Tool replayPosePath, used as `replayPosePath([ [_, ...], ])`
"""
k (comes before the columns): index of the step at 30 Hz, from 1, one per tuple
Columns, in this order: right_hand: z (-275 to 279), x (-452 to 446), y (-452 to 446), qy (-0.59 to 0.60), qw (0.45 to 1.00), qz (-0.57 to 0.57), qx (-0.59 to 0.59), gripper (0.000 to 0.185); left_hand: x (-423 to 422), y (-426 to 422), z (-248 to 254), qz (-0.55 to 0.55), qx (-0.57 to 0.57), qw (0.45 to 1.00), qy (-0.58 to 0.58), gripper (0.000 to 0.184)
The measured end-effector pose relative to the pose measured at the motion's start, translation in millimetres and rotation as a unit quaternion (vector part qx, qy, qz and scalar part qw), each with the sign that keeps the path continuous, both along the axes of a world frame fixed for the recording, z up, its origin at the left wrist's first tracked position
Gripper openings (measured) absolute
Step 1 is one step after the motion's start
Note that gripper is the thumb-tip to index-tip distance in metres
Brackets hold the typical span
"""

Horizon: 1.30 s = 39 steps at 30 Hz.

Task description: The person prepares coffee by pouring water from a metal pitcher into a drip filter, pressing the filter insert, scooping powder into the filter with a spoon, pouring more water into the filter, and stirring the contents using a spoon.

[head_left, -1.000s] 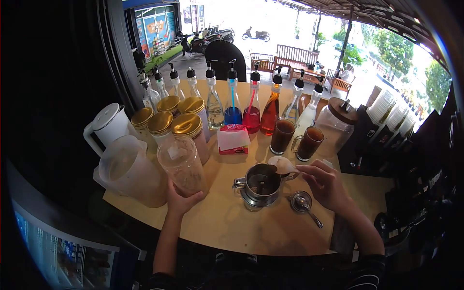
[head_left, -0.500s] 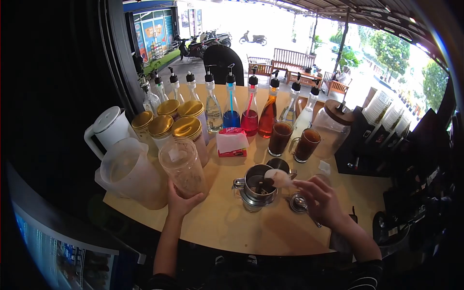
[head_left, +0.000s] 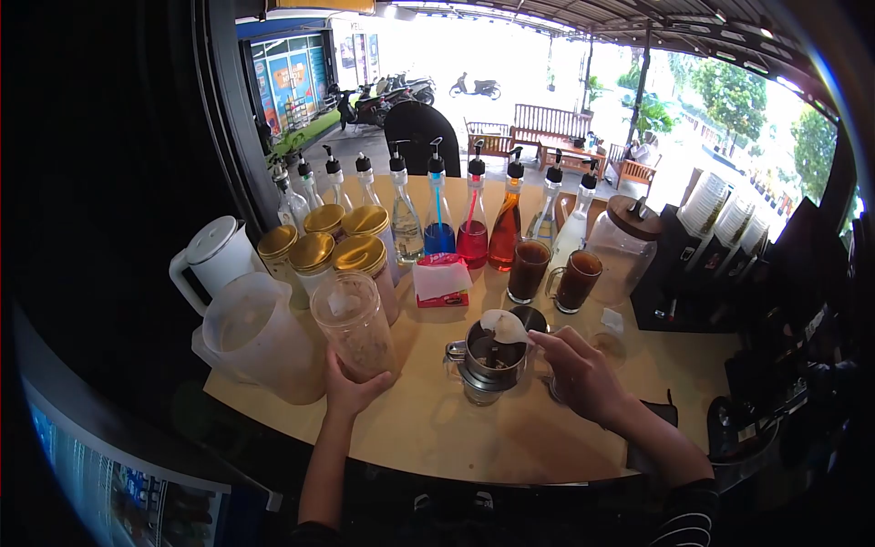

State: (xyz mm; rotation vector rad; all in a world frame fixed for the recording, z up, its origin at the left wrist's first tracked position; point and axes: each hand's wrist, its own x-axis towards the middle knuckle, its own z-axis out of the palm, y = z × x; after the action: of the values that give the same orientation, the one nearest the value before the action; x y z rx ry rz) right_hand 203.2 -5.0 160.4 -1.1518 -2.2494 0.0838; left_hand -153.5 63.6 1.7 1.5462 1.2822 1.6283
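Observation:
My left hand [head_left: 355, 390] is wrapped round the lower part of a clear plastic jar [head_left: 354, 330] with an open top and brownish residue inside. Between the fingers of my right hand [head_left: 583, 376] is a white plastic scoop [head_left: 504, 326], its bowl tipped over a metal drip coffee filter [head_left: 493, 365]. Dark grounds show in the filter, which rests on a small glass [head_left: 480, 394]. Just behind the filter lies a dark round piece [head_left: 530, 317], partly hidden. What else sits under my right hand is hidden.
A frosted pitcher [head_left: 260, 342], a white jug [head_left: 219, 255] and several gold-lidded jars [head_left: 360, 253] stand at left. Pump bottles [head_left: 439, 237] line the back. Two glass mugs of brown drink [head_left: 576, 283], a red box [head_left: 442, 284] and a wooden-lidded jar [head_left: 624, 255] stand beyond the filter.
My right hand has shifted left and slightly up, bringing the scoop's bowl over the filter's opening. My left hand keeps its hold on the jar. The camera view has tilted slightly.

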Motion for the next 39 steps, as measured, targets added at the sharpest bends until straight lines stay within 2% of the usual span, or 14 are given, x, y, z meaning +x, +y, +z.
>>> replayPosePath([
  [16, -1, 5, 5, -0.052, 0.998, -0.017, 0.018, 0.068, 1, -1, 4, -0.003, -0.004, 1.000, -0.001, 0.097],
  [19, -1, 4, 5, -0.096, 0.994, -0.031, 0.035, 0.069, 0, -2, 0, 0.004, 0.005, 1.000, -0.001, 0.097],
  [23, 2, 2, 2, -0.084, 0.995, -0.029, 0.038, 0.068, 1, -3, 5, 0.004, 0.002, 1.000, 0.007, 0.096],
  [25, 1, 2, 2, -0.111, 0.992, -0.035, 0.041, 0.067, 3, -6, 8, 0.007, 0.000, 1.000, 0.008, 0.097],
  [29, 13, -5, 3, -0.091, 0.993, -0.027, 0.068, 0.060, 3, -4, 4, -0.003, -0.002, 1.000, -0.010, 0.096],
  [32, 37, -21, 14, -0.040, 0.987, 0.005, 0.155, 0.045, 1, -4, 5, -0.012, 0.023, 0.999, 0.030, 0.097],
  [33, 48, -31, 17, -0.041, 0.987, 0.010, 0.157, 0.045, 0, -6, 5, -0.007, 0.024, 0.999, 0.029, 0.097],
  [35, 71, -52, 26, -0.057, 0.971, 0.056, 0.227, 0.042, -1, -5, 9, -0.004, 0.044, 0.997, 0.069, 0.098],
  [37, 78, -80, 40, -0.065, 0.967, 0.066, 0.238, 0.039, -1, -5, 8, -0.014, 0.035, 0.998, 0.059, 0.098],
  [39, 82, -113, 53, -0.150, 0.937, 0.094, 0.301, 0.032, -2, -5, 4, -0.027, 0.020, 0.998, 0.052, 0.099],
])
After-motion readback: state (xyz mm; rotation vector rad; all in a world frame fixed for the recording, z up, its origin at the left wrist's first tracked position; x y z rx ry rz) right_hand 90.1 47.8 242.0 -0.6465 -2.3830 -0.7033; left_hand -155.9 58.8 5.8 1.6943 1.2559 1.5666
